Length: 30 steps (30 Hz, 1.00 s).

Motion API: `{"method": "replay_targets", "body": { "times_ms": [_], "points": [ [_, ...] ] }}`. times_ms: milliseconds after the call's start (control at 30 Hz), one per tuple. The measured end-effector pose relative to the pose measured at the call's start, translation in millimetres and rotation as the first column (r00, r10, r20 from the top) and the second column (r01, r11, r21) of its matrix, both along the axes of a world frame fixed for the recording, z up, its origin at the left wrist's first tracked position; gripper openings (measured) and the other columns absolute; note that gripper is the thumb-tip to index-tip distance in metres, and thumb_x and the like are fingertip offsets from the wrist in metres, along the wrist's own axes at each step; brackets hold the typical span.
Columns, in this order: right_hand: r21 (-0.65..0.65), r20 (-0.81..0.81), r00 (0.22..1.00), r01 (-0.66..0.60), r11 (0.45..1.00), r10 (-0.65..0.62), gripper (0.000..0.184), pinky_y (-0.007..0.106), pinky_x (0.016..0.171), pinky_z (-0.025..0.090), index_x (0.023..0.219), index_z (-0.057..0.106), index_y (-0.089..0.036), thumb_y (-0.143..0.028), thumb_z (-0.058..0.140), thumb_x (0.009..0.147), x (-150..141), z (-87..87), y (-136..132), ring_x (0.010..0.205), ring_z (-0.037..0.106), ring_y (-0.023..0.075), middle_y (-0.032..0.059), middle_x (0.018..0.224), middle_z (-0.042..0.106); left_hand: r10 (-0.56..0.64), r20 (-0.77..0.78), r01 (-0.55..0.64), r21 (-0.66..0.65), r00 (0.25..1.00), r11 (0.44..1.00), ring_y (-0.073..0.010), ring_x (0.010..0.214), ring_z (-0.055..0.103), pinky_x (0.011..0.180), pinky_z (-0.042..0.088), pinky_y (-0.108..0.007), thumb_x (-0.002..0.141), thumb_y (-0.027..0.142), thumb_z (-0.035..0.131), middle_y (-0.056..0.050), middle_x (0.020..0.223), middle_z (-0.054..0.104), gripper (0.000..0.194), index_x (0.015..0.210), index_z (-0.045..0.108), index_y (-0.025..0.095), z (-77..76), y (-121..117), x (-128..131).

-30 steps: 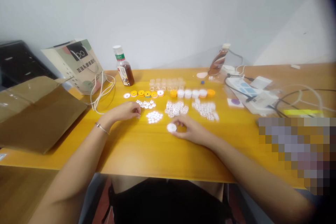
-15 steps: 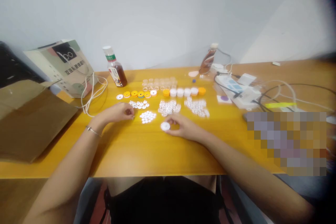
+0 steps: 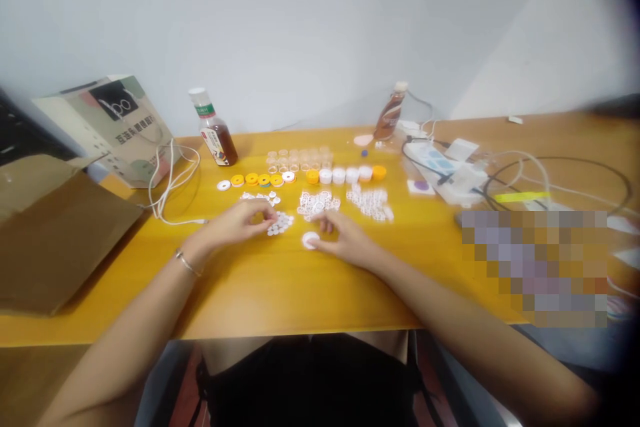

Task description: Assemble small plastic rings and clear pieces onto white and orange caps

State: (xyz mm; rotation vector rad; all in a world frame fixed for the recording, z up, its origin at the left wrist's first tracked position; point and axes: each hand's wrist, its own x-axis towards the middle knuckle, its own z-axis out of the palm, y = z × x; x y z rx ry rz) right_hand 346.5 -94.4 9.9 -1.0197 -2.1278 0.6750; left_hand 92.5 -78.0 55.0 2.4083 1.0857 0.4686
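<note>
Left hand (image 3: 244, 221) has shifted right since the earlier frame, to the near pile of small white discs (image 3: 279, 227); the right hand's (image 3: 350, 240) index finger has lifted off the white cap (image 3: 307, 237). Left thumb and index are drawn together; whether they grip a part cannot be told. Right fingers are spread, with the thumb on the cap, which is at mid-desk (image 3: 270, 293).

Beyond the hands lie two clusters of white openwork pieces, then a line of flat yellow and white rings (image 3: 251, 179) and a line of thicker caps (image 3: 339, 176). Clear cups (image 3: 300, 160) stand behind.

Obstructions, left side: brown paper bag (image 3: 55, 233), printed bag (image 3: 125, 133), white cable (image 3: 161, 197). Rear edge: labelled bottle (image 3: 216, 137), tilted bottle (image 3: 390, 117). Right side: power strip (image 3: 455, 177) and cords. Open surface extends from the hands to the front edge.
</note>
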Motion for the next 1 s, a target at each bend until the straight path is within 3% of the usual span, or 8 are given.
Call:
{"method": "replay_targets", "body": {
  "times_ms": [133, 367, 533, 1000],
  "points": [
    [0.019, -0.147, 0.985, 0.095, 0.995, -0.092, 0.008, 0.026, 0.061, 0.041, 0.081, 0.058, -0.020, -0.027, 0.059, 0.077, -1, 3.3, 0, 0.065, 0.050, 0.0126, -0.0001, 0.070, 0.054, -0.005, 0.170, 0.005, -0.004, 0.985, 1.000, -0.0123, 0.077, 0.055, 0.071, 0.043, -0.026, 0.086, 0.028, 0.046, -0.002, 0.087, 0.061, 0.016, 0.088, 0.058, 0.018, -10.3, -17, 32],
    [-0.097, -0.226, 0.974, -0.007, 0.995, -0.015, 0.004, 0.027, 0.063, 0.042, 0.076, 0.060, -0.019, -0.023, 0.058, 0.076, -8, 7.6, -10, 0.067, 0.054, 0.0124, 0.0004, 0.072, 0.059, 0.065, 0.387, -0.029, -0.096, 0.920, 0.995, -0.0109, 0.071, 0.053, 0.065, 0.042, -0.023, 0.086, 0.030, 0.048, -0.001, 0.079, 0.059, 0.016, 0.084, 0.056, 0.017, -19.1, -28, 58],
    [-0.124, -0.248, 0.968, 0.010, 0.992, -0.041, 0.004, 0.027, 0.063, 0.042, 0.075, 0.060, -0.020, -0.024, 0.059, 0.074, -11, 7.4, -13, 0.066, 0.053, 0.0123, -0.0004, 0.070, 0.059, 0.108, 0.401, -0.074, -0.100, 0.910, 0.992, -0.0118, 0.072, 0.053, 0.065, 0.042, -0.023, 0.085, 0.031, 0.050, -0.002, 0.080, 0.060, 0.016, 0.082, 0.057, 0.017, -20.5, -28, 58],
    [-0.150, -0.246, 0.965, 0.057, 0.987, -0.093, 0.006, 0.025, 0.057, 0.038, 0.070, 0.059, -0.019, -0.024, 0.060, 0.073, -14, 8.5, -15, 0.062, 0.050, 0.0120, -0.0005, 0.067, 0.059, 0.151, 0.356, -0.179, 0.047, 0.922, 0.983, -0.0128, 0.072, 0.055, 0.066, 0.043, -0.026, 0.084, 0.025, 0.050, -0.002, 0.077, 0.061, 0.013, 0.080, 0.058, 0.017, -24.1, -36, 64]
  ]
}}
